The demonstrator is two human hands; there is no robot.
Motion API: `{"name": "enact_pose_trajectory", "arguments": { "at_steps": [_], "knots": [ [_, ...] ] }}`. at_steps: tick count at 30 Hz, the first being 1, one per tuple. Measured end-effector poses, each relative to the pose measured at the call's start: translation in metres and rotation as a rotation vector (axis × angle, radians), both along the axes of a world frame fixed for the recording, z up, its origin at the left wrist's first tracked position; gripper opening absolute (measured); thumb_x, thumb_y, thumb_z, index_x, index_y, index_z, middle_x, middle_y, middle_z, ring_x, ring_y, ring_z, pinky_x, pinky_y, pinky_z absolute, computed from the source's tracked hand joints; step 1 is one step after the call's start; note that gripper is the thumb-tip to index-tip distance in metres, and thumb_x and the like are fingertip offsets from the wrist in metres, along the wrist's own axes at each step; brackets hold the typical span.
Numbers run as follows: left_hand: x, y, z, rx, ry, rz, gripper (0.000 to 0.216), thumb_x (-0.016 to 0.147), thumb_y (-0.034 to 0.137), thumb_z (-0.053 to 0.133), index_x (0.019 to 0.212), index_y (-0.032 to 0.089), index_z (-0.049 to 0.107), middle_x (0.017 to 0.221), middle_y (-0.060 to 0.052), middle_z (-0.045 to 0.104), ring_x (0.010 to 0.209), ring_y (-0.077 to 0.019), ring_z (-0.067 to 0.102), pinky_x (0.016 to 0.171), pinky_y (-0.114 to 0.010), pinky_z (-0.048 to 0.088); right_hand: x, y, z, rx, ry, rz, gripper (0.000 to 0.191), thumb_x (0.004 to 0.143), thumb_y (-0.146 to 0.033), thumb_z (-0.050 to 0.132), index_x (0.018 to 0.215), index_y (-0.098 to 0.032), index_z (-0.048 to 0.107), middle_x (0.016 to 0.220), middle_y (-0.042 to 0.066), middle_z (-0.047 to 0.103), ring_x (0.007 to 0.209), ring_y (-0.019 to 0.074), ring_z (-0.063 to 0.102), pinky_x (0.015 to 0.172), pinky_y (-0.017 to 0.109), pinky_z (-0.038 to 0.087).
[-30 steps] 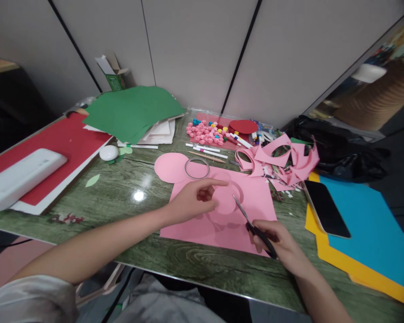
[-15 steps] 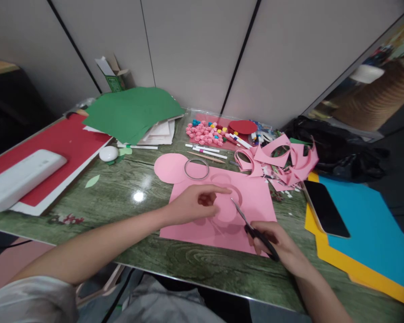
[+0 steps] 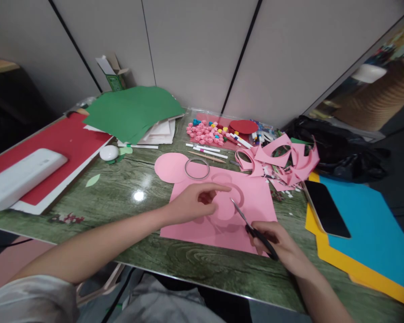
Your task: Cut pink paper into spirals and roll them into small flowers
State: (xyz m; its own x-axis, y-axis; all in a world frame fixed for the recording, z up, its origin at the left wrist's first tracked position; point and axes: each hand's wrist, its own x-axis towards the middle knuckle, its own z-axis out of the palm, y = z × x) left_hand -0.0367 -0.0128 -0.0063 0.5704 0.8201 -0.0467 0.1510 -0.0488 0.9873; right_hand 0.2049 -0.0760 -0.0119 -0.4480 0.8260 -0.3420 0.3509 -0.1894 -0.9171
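Observation:
My left hand (image 3: 202, 200) is over a pink sheet of paper (image 3: 185, 231), its thumb and index finger around the left side of a round pink paper piece (image 3: 225, 206). That piece is raised and casts a shadow on the sheet; its far edge is hard to make out against the same pink. My right hand (image 3: 276, 242) grips black-handled scissors (image 3: 252, 229). Their blades look closed, with the tips beside the right edge of the round piece. Behind my left hand, a grey ring (image 3: 197, 168) lies across the sheet's back edge, next to a larger pink paper circle (image 3: 171, 167).
Pink paper offcuts (image 3: 286, 157) heap at the back right, near a phone (image 3: 326, 208) on blue and yellow sheets. Pens (image 3: 208, 151) and a bag of pink beads (image 3: 205, 132) lie behind. Green paper (image 3: 134, 112) and a white device (image 3: 27, 177) are leftward.
Hardly anything differs. The round pink piece and my left fingers have shifted very slightly; the scissors stay at nearly the same spot.

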Motion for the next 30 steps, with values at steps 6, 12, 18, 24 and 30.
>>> {"name": "enact_pose_trajectory", "arguments": {
  "at_steps": [6, 12, 18, 24, 30],
  "knots": [
    [0.0, 0.002, -0.003, -0.022, -0.054, 0.01, 0.047, 0.068, 0.008, 0.051, 0.114, 0.018, 0.057, 0.073, 0.003, 0.045, 0.062, -0.0076, 0.038, 0.057, -0.021, 0.033, 0.002, 0.0, 0.0, 0.007, -0.008, 0.01, 0.037, 0.078, -0.047, 0.055, 0.06, -0.015, 0.049, 0.053, -0.002, 0.046, 0.051, 0.009, 0.04, 0.049, 0.022, 0.029],
    [-0.001, 0.002, -0.003, -0.033, -0.089, 0.05, 0.044, 0.069, 0.008, 0.052, 0.112, 0.018, 0.058, 0.074, 0.003, 0.045, 0.063, -0.0068, 0.041, 0.058, -0.02, 0.035, 0.002, 0.001, -0.001, 0.016, -0.009, 0.004, 0.037, 0.079, -0.045, 0.055, 0.059, -0.015, 0.048, 0.053, -0.002, 0.046, 0.05, 0.0085, 0.04, 0.048, 0.021, 0.028],
    [-0.001, 0.002, -0.003, -0.054, -0.099, 0.11, 0.037, 0.07, 0.01, 0.055, 0.105, 0.018, 0.061, 0.075, 0.002, 0.05, 0.065, -0.0073, 0.046, 0.061, -0.021, 0.04, 0.003, 0.002, -0.002, 0.001, -0.005, -0.015, 0.038, 0.076, -0.049, 0.056, 0.061, -0.014, 0.05, 0.053, -0.001, 0.047, 0.05, 0.0093, 0.042, 0.048, 0.021, 0.031],
    [0.001, 0.002, -0.004, -0.043, -0.084, 0.132, 0.035, 0.069, 0.012, 0.056, 0.103, 0.017, 0.064, 0.076, 0.0, 0.052, 0.067, -0.0083, 0.047, 0.06, -0.021, 0.042, 0.003, 0.016, 0.009, -0.044, 0.051, 0.047, 0.04, 0.073, -0.052, 0.059, 0.063, -0.014, 0.053, 0.056, -0.001, 0.047, 0.051, 0.0102, 0.045, 0.049, 0.022, 0.034],
    [-0.001, 0.005, -0.006, -0.021, -0.076, 0.172, 0.033, 0.072, 0.015, 0.056, 0.105, 0.018, 0.063, 0.076, 0.0, 0.052, 0.066, -0.0083, 0.046, 0.058, -0.021, 0.042, 0.003, 0.033, 0.005, -0.028, 0.06, 0.101, 0.039, 0.075, -0.052, 0.057, 0.067, -0.014, 0.055, 0.056, 0.0, 0.049, 0.052, 0.0111, 0.045, 0.047, 0.022, 0.031]
  ]
}}
